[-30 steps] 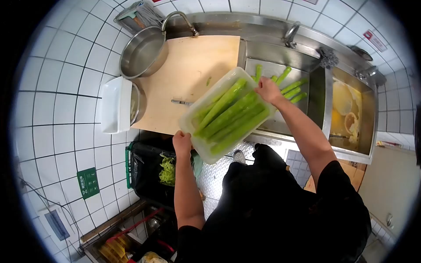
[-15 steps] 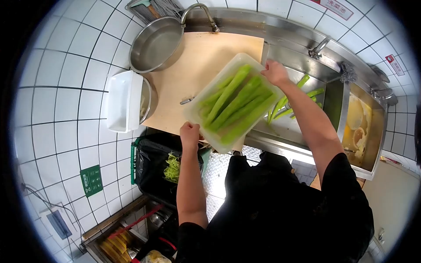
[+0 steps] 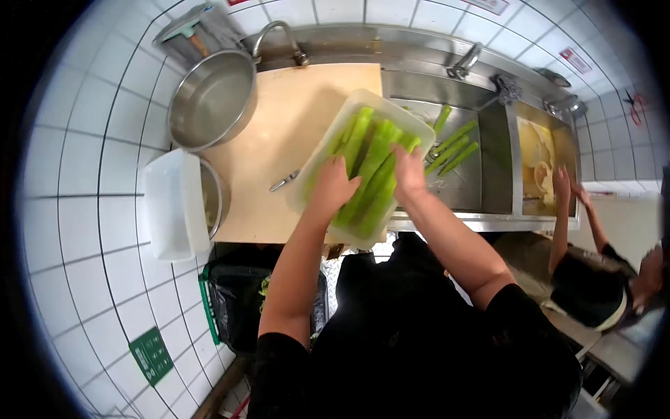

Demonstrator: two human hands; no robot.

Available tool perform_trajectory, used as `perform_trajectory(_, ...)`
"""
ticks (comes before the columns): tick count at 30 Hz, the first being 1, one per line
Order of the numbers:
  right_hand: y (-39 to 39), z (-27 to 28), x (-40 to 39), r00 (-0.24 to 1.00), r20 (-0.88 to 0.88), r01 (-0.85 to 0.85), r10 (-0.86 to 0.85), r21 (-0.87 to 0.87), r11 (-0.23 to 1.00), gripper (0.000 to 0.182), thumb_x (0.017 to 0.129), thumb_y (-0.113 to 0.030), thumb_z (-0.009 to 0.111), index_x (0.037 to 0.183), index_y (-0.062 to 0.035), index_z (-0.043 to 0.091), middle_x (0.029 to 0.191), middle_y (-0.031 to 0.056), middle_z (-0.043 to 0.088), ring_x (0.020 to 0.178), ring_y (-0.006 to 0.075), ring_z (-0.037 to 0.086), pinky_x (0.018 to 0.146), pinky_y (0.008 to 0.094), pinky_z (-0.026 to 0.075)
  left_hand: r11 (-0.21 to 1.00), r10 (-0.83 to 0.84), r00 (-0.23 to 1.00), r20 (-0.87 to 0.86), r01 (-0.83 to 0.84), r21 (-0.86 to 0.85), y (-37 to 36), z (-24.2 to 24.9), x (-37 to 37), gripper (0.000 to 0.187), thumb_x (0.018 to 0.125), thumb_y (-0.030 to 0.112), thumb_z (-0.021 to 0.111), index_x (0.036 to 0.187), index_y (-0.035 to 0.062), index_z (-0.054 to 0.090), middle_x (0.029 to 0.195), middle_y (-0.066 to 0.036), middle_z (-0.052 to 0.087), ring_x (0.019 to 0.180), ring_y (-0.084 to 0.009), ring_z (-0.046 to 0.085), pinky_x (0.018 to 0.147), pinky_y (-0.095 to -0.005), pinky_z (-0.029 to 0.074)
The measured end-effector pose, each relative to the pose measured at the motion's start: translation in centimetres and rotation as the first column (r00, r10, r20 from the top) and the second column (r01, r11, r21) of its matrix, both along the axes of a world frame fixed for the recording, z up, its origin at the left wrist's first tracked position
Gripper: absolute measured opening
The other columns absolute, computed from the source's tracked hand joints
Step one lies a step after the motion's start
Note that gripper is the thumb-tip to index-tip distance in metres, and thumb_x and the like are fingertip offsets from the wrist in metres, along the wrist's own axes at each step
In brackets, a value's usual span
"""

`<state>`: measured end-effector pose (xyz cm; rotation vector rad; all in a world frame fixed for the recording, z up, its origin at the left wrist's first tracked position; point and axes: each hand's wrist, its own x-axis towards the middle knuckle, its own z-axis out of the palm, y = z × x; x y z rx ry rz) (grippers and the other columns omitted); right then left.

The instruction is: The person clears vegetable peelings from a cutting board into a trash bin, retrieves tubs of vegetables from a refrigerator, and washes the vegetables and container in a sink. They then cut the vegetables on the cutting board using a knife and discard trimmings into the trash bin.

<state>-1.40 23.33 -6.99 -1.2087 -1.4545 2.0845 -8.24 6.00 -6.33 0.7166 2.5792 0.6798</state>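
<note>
A pale translucent tub point(image 3: 419, 124) sits slanted on the wooden board, full of long, peeled green celtuce stems point(image 3: 380, 150). My left hand point(image 3: 335, 187) reaches in over the tub's left side, its fingers curled on the stems and its thumb pointing right. On the right side of the tub, my right hand point(image 3: 410, 173) has its fingers around the upper part of the stems. The undersides of both hands are hidden. A small metal peeler point(image 3: 285, 180) lies on the board, left of the tub.
More green stems point(image 3: 453, 150) lie in the steel sink point(image 3: 481, 174). A steel pot point(image 3: 213, 98) and a white bin point(image 3: 174, 206) stand left of the board point(image 3: 244, 181). Below is a black-lined trash bin point(image 3: 244, 300). Another person's hands point(image 3: 564, 183) are at the far-right basin.
Both hands have left the tub's edges and moved in onto the stems. The tub now rests on the board. A co-worker has come into view at right.
</note>
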Motion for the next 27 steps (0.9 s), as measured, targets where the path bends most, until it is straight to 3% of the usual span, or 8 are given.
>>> perform_trajectory(4, -1.0, -1.9, -1.0, 0.987, 0.091, 0.141, -0.134, -0.072, 0.987, 0.059, 0.088, -0.022, 0.063, 0.135, 0.0092, 0.044, 0.121, 0.026, 0.06, 0.107, 0.0348, 0.058, 0.092, 0.0441, 0.047, 0.984, -0.028, 0.999, 0.036, 0.034, -0.175, 2.7, -6.4, -2.1, 0.092, 0.078, 0.046, 0.08, 0.141, -0.0074, 0.041, 0.135, -0.029, 0.054, 0.126, -0.0421, 0.051, 0.107, -0.0455, 0.041)
perform_trajectory(7, -0.5, -2.6, -2.0, 0.922, 0.349, 0.266, -0.166, -0.262, 0.928, 0.066, 0.088, -0.03, 0.061, 0.137, 0.0088, 0.042, 0.131, 0.026, 0.056, 0.114, 0.0369, 0.056, 0.097, 0.0449, 0.045, 0.973, 0.03, 0.995, 0.094, -0.007, -0.229, 3.5, -7.6, -3.1, 0.107, 0.074, 0.052, 0.082, 0.147, -0.0077, 0.032, 0.137, -0.029, 0.054, 0.128, -0.0415, 0.051, 0.108, -0.0447, 0.042)
perform_trajectory(10, -0.8, -9.5, -2.4, 0.901, 0.409, 0.259, -0.146, -0.234, 0.937, 0.068, 0.088, -0.034, 0.061, 0.139, 0.0081, 0.043, 0.141, 0.0252, 0.05, 0.122, 0.038, 0.052, 0.101, 0.0463, 0.042, 0.958, 0.035, 0.982, 0.186, 0.021, -0.287, 3.9, -6.2, -3.9, 0.114, 0.07, 0.054, 0.083, 0.149, -0.0083, 0.028, 0.139, -0.029, 0.052, 0.127, -0.0406, 0.053, 0.107, -0.044, 0.043)
perform_trajectory(13, -1.2, -9.7, -2.9, 0.883, 0.452, 0.292, -0.125, -0.322, 0.9, 0.069, 0.089, -0.037, 0.061, 0.14, 0.0073, 0.044, 0.146, 0.0246, 0.045, 0.128, 0.0374, 0.049, 0.104, 0.0468, 0.04, 0.978, 0.053, 0.984, 0.169, -0.017, -0.209, 3.8, -7.4, -4.0, 0.11, 0.068, 0.053, 0.084, 0.144, -0.0086, 0.035, 0.133, -0.028, 0.057, 0.121, -0.04, 0.058, 0.102, -0.0434, 0.047)
perform_trajectory(16, -1.1, -7.2, -3.4, 0.901, 0.426, 0.273, -0.08, -0.415, 0.868, 0.069, 0.09, -0.039, 0.063, 0.138, 0.0067, 0.047, 0.143, 0.0242, 0.049, 0.125, 0.0361, 0.053, 0.101, 0.0481, 0.044, 0.992, 0.117, 0.917, 0.38, -0.087, -0.096, 4.4, -5.6, -4.4, 0.094, 0.071, 0.043, 0.086, 0.138, -0.0067, 0.044, 0.124, -0.024, 0.064, 0.114, -0.0355, 0.063, 0.097, -0.0415, 0.05)
perform_trajectory(19, -1.3, -5.3, -3.3, 0.957, 0.288, 0.195, -0.047, -0.513, 0.836, 0.07, 0.088, -0.039, 0.069, 0.138, 0.0058, 0.049, 0.135, 0.0233, 0.055, 0.117, 0.0348, 0.059, 0.094, 0.0491, 0.05, 0.972, 0.017, 0.813, 0.582, -0.151, 0.183, 4.5, -2.9, -4.3, 0.077, 0.072, 0.029, 0.087, 0.133, -0.0017, 0.051, 0.117, -0.018, 0.068, 0.108, -0.0298, 0.066, 0.092, -0.0389, 0.051)
perform_trajectory(22, -0.8, -5.4, -3.9, 0.952, 0.306, 0.198, -0.028, -0.542, 0.817, 0.067, 0.085, -0.034, 0.076, 0.134, 0.0045, 0.053, 0.129, 0.0214, 0.06, 0.107, 0.0331, 0.063, 0.087, 0.0491, 0.053, 0.934, 0.023, 0.683, 0.73, -0.275, 0.229, 4.0, -4.7, -5.1, 0.067, 0.076, 0.017, 0.083, 0.134, 0.0032, 0.053, 0.12, -0.012, 0.067, 0.106, -0.0247, 0.065, 0.091, -0.0375, 0.051)
perform_trajectory(27, -0.4, -3.3, -4.1, 0.978, 0.204, 0.092, 0.052, -0.637, 0.765, 0.06, 0.082, -0.028, 0.081, 0.129, 0.0035, 0.058, 0.122, 0.0195, 0.063, 0.101, 0.0322, 0.065, 0.084, 0.0483, 0.056, 0.863, -0.095, 0.541, 0.835, -0.374, 0.34, 3.9, -4.6, -4.6, 0.059, 0.083, 0.013, 0.077, 0.135, 0.0026, 0.051, 0.12, -0.011, 0.065, 0.111, -0.0251, 0.062, 0.092, -0.0402, 0.051)
